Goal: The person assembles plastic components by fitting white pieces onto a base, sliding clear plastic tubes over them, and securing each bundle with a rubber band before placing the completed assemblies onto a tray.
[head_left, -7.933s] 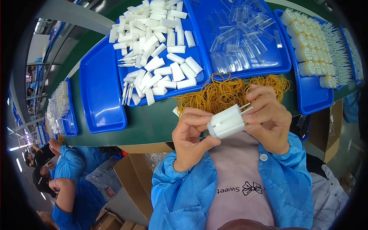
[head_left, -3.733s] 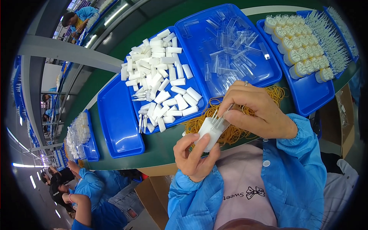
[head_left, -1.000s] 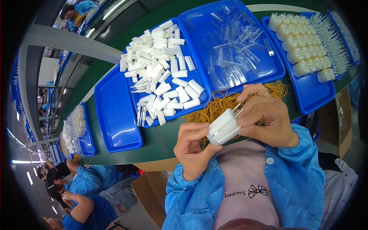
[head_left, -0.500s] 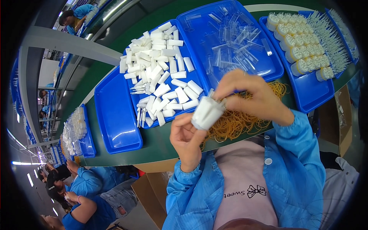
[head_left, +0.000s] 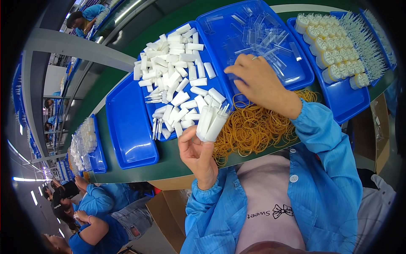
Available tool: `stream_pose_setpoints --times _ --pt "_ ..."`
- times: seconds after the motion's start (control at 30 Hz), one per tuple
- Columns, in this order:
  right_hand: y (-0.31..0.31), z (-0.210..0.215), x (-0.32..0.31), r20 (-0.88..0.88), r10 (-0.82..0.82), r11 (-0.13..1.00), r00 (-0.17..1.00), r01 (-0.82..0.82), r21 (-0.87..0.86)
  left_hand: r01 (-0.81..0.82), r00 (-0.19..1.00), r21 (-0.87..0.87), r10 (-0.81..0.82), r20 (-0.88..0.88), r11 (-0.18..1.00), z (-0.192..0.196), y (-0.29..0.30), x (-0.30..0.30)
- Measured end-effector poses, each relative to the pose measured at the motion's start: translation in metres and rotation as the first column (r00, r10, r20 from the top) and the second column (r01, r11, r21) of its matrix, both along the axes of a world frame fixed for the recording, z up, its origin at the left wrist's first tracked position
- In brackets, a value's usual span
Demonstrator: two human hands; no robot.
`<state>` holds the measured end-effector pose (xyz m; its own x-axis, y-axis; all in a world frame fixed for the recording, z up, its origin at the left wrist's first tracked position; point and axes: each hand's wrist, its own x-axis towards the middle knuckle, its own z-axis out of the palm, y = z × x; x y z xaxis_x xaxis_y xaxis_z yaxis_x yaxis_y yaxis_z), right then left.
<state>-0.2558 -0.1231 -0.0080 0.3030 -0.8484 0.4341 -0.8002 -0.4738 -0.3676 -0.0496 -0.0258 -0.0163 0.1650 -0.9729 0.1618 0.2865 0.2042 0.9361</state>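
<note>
My left hand point(head_left: 198, 155) is closed round the lower end of a bundle of white plastic pieces point(head_left: 211, 123), held upright with thin pale prongs sticking out of its top. My right hand point(head_left: 263, 81) reaches over the near edge of a blue tray point(head_left: 292, 80) of clear plastic pieces point(head_left: 266, 36); its fingers are apart, with nothing visible in them. Below that hand lies a heap of tan rubber bands point(head_left: 253, 131). Beside the bundle, another blue tray point(head_left: 218, 80) carries many loose white pieces point(head_left: 173, 76), and some show thin pins.
To the far right, a blue tray point(head_left: 344, 103) holds rows of banded white bundles point(head_left: 334, 48) next to thin pale spiky parts point(head_left: 361, 44). Left of the white pieces is another blue tray point(head_left: 131, 127). Co-workers point(head_left: 99, 203) sit at the lower left. An open carton point(head_left: 169, 218) stands below the table edge.
My right hand has left the top of the bundle and moved up over the tray of clear pieces, its fingers opening. My left hand has shifted slightly left with the bundle.
</note>
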Motion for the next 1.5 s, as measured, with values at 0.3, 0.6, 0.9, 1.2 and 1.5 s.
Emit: stream_pose_setpoints --times 0.3,0.6,0.9,1.2,1.5 --pt "0.029 0.048 -0.005 0.948 -0.131 0.832 0.290 -0.488 0.264 0.039 0.985 -0.227 0.001 0.175 0.973 0.003 0.002 -0.006" --pt "0.043 0.047 0.006 0.963 -0.163 0.804 0.215 -0.537 0.257 -0.014 0.917 -0.322 0.141 0.373 0.947 0.007 0.007 -0.008" --pt "0.044 0.044 0.004 0.951 -0.104 0.806 0.290 -0.536 0.252 0.087 0.713 -0.303 0.153 0.684 0.949 0.029 0.007 -0.010" --pt "0.042 0.052 -0.003 0.928 -0.060 0.755 0.369 -0.591 0.284 0.115 0.732 -0.258 0.094 0.675 0.959 0.032 0.008 -0.011" --pt "0.048 0.029 -0.028 0.846 0.110 0.876 0.522 -0.453 0.166 0.144 0.687 -0.305 0.127 0.716 0.941 0.016 0.005 -0.010"
